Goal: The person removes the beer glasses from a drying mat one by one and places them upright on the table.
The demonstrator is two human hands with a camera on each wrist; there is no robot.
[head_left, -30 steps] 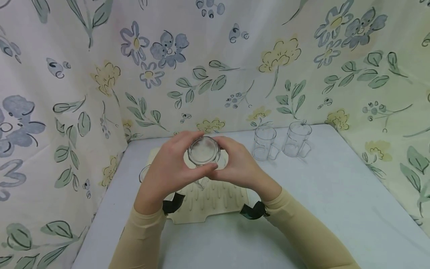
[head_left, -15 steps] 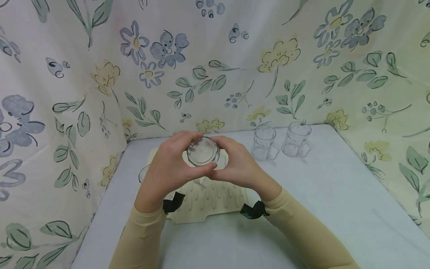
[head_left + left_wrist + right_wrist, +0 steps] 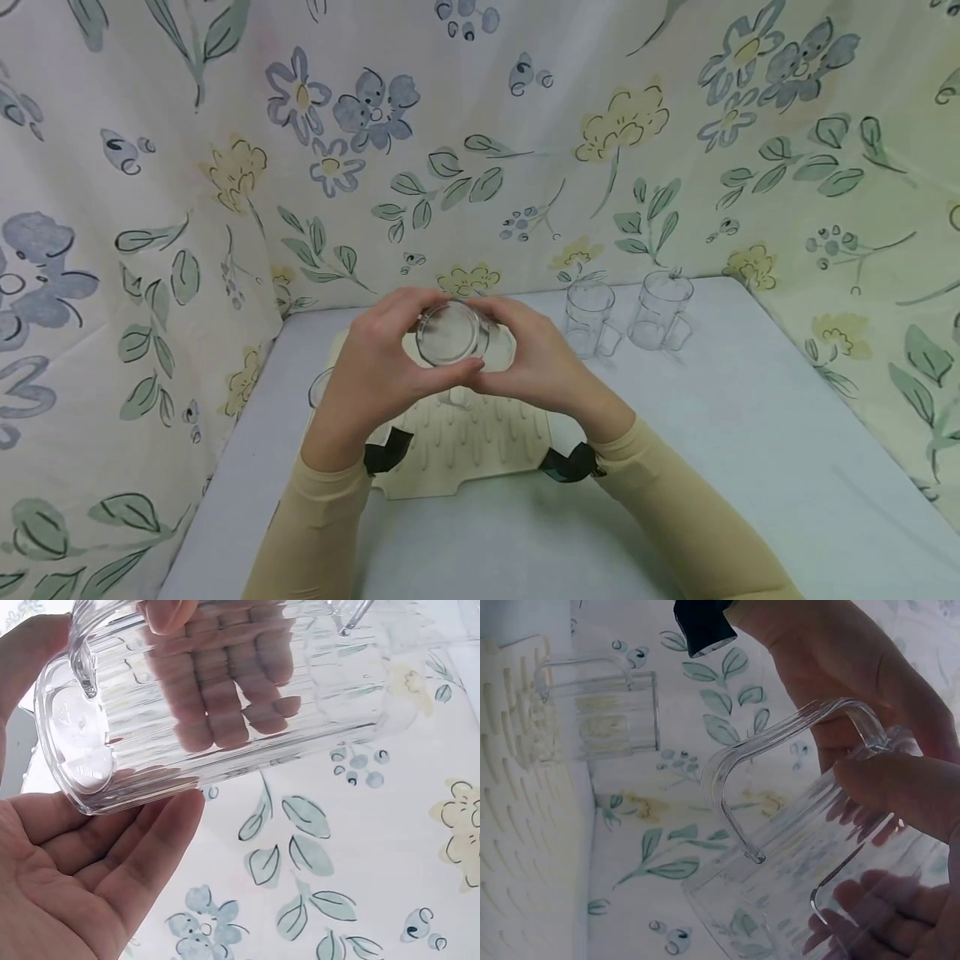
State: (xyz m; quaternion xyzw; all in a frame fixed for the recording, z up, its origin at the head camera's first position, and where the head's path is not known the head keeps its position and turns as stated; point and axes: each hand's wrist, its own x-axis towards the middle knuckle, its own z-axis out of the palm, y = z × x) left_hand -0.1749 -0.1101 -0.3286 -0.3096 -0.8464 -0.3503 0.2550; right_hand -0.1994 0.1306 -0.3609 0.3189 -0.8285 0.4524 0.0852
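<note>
Cream rectangular ribbed mat flat on the white-covered tabletop; all places read from it.

Above the mat: clear ribbed cylindrical mug, see-through plastic or glass (cannot tell which), held up by both hands, one round end facing the head camera. Its clear looped handle shows best from the right wrist.

Left hand, over the mat's left part: gripping the mug, fingers bent round the far side, thumb along the near side, spread only as wide as the mug's body. Right hand, over the mat's right part: gripping likewise, thumb near, fingers far. Thumb tips overlap at the near side, left in front.

On the mat: second clear handled mug (mostly hidden by the left hand from the head).

Right of the mat, toward its far end: two clear handled mugs, a nearer one and a farther one, upright, just beside each other. Beyond the mat: white floral fabric.
</note>
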